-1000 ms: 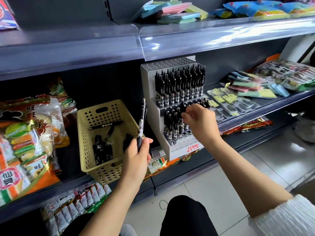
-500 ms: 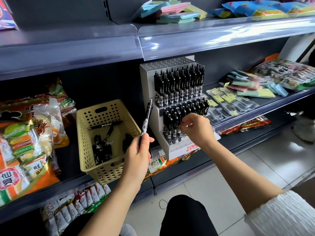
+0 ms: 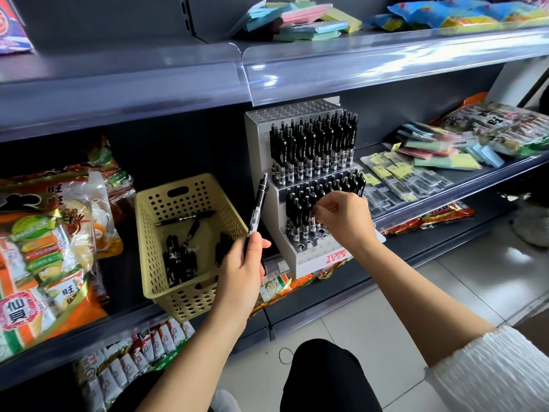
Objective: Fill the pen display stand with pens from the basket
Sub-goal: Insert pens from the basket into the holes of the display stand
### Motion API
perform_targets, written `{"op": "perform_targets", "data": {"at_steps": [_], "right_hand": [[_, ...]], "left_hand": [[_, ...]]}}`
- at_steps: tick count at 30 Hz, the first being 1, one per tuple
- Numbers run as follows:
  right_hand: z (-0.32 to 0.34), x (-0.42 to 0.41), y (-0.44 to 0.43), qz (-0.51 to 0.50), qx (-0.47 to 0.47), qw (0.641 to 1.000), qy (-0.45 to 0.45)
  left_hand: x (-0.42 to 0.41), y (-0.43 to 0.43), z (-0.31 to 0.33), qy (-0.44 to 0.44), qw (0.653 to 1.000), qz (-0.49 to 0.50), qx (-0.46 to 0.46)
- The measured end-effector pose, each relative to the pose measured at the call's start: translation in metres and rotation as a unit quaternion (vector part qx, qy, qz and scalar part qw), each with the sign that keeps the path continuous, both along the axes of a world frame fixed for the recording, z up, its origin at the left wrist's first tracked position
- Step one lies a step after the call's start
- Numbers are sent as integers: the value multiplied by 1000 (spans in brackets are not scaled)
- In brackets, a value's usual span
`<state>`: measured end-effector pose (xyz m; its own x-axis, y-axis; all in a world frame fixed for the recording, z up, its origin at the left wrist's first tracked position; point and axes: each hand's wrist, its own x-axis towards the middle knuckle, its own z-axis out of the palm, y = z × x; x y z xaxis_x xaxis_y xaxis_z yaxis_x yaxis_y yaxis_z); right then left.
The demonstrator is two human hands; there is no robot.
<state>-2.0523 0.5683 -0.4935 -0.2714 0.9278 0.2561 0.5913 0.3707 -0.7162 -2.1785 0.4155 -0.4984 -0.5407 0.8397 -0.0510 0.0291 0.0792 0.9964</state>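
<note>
Evidently my right hand [image 3: 344, 218] has dropped down the stand [image 3: 315, 263], pinching a slotted pen [image 3: 311, 218]; my left hand [image 3: 240, 272] grips the next pen [image 3: 257, 209], tilted nearer.

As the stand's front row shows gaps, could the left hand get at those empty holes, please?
Probably yes. The left hand, gripping a pen, sits just left of the stand, and the empty front holes nearest it lie uncovered; the right hand works among the pens behind them.
</note>
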Motion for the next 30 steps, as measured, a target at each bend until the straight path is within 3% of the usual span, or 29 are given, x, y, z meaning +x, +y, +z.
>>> {"op": "perform_targets", "data": {"at_steps": [15, 20, 30], "right_hand": [[15, -4, 0, 48, 84, 995, 1], [23, -11, 3, 67, 107, 991, -47], [23, -9, 7, 37, 114, 992, -41]], "left_hand": [[-4, 1, -1, 11, 1000, 8, 3], [-3, 0, 0, 7, 1000, 4, 1], [-4, 0, 2, 7, 1000, 5, 0]]}}
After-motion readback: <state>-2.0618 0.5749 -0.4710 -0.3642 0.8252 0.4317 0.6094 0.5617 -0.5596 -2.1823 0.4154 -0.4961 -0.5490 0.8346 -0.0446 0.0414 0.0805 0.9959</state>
